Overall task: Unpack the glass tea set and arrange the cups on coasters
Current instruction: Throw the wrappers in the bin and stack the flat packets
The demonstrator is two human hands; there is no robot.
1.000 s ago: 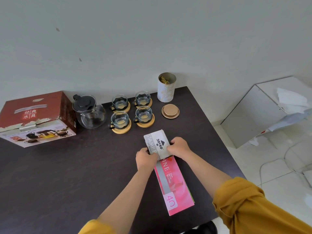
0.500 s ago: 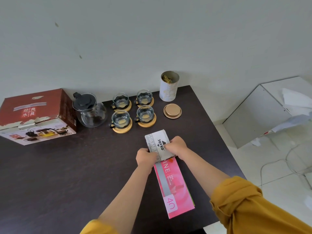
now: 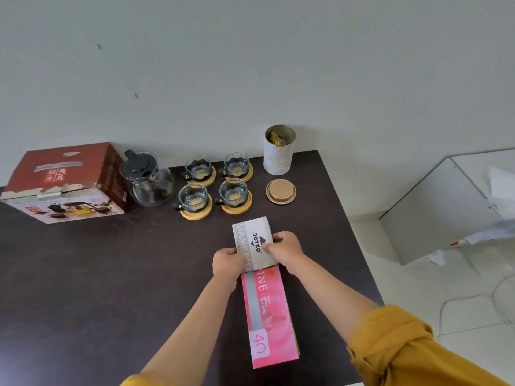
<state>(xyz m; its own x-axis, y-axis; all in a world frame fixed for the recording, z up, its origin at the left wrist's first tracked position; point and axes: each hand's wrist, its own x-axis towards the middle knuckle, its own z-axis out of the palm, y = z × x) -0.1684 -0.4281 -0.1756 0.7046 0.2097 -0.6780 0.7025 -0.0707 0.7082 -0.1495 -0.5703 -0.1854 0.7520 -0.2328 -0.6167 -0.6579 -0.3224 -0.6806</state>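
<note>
Four glass cups (image 3: 214,181) sit on round coasters (image 3: 236,208) at the table's (image 3: 83,274) back, beside the teapot (image 3: 147,179). Nearer, both arms reach forward: the left hand (image 3: 227,261) and right hand (image 3: 287,247) curl their fingers round a grey box (image 3: 253,243) lying over a pink pack (image 3: 270,316).

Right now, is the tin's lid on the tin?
No, the lid lies on the table in front of the open tin.

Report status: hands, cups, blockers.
Left hand and right hand grip the grey-white Joyko stamp-pad box over the pink flat package. Four clear glass cups sit on round wooden coasters. Nothing blocks them.
</note>
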